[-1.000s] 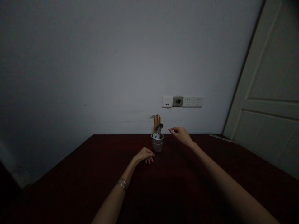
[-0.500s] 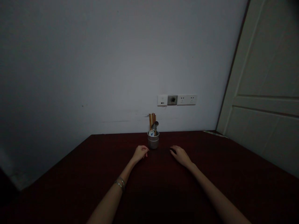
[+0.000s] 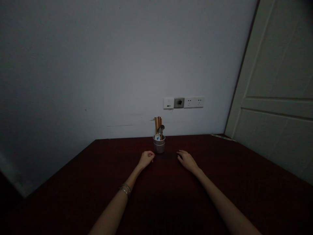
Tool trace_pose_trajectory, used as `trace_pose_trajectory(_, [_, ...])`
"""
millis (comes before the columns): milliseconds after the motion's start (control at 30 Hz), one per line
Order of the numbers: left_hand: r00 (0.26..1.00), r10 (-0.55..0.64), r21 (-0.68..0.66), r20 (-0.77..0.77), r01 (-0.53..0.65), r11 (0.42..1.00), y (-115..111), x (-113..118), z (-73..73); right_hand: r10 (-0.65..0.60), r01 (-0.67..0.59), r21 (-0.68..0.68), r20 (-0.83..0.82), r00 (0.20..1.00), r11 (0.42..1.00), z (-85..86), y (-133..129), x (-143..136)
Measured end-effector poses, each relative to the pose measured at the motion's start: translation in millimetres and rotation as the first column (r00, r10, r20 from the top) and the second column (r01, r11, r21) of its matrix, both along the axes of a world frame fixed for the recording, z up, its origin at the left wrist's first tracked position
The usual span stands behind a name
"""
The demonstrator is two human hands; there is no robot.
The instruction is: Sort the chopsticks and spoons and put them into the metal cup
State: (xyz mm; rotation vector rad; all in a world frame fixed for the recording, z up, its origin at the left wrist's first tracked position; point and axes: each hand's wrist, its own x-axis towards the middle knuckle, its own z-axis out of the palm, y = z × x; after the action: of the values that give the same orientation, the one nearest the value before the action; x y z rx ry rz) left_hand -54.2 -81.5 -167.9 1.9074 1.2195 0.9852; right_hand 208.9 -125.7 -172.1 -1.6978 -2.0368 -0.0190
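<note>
A grey metal cup (image 3: 159,148) stands on the dark red table near its back edge. Several chopsticks (image 3: 156,124), metal spoons (image 3: 160,130) and a white spoon (image 3: 157,137) with a blue mark poke out of it. To the cup's lower left, my left hand (image 3: 146,158) rests on the tabletop with fingers curled in; I see nothing in it. My right hand (image 3: 187,160) lies flat to the cup's right, fingers stretched out and holding nothing. Both hands are apart from the cup.
Behind the dark red table (image 3: 166,202) rises a pale wall (image 3: 117,65). White wall sockets (image 3: 193,102) and a grey outlet plate (image 3: 179,102) are set in it. A panelled door (image 3: 276,107) is at the right. A light strip (image 3: 223,137) lies along the table's back right edge.
The view has shifted slightly, so the scene sits a little higher and farther left. My left fingers look somewhat more curled. The cup and its contents stay in place.
</note>
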Motion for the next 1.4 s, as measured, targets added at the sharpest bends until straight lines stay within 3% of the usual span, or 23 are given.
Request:
trace_pose_trajectory(333, [0.999, -0.004, -0.003, 0.042, 0.004, 1.000, -1.3, 0.2, -1.7, 0.005, -0.005, 0.007, 0.000, 1.000, 1.000, -0.6, -0.5, 0.4])
trace_pose_trajectory(433, [0.982, 0.120, -0.031, 0.148, -0.117, 0.993, 0.7, -2.2, 2.2, 0.004, -0.004, 0.006, 0.006, 1.000, 1.000, 1.1, -1.8, -0.5])
trace_pose_trajectory(533, [0.917, 0.287, -0.029, 0.278, -0.290, 0.957, 5.2, -5.1, 10.5, -0.007, 0.007, 0.001, 0.011, 1.000, 1.000, 2.5, -2.6, -1.4])
trace_pose_trajectory(633, [0.890, 0.341, 0.017, 0.302, -0.363, 0.932, 11.7, -3.4, 18.4, -0.011, 0.011, 0.002, 0.018, 1.000, 1.000, 3.7, -3.2, -2.2])
trace_pose_trajectory(1067, [0.916, 0.186, 0.040, 0.354, -0.214, 0.976, 45.8, 50.8, 29.5, -0.041, 0.040, 0.032, 0.013, 0.999, 0.999, 5.9, -3.9, -3.4])
trace_pose_trajectory(1233, [0.927, 0.114, 0.117, 0.358, -0.166, 0.979, 47.8, 56.8, 28.1, -0.049, 0.048, 0.040, 0.026, 0.998, 0.998, 7.6, -5.9, -4.7])
trace_pose_trajectory(1400, [0.920, 0.120, 0.097, 0.373, -0.167, 0.981, 48.5, 56.2, 25.6, -0.057, 0.056, 0.029, 0.023, 0.998, 0.998, 9.3, -6.8, -5.9])
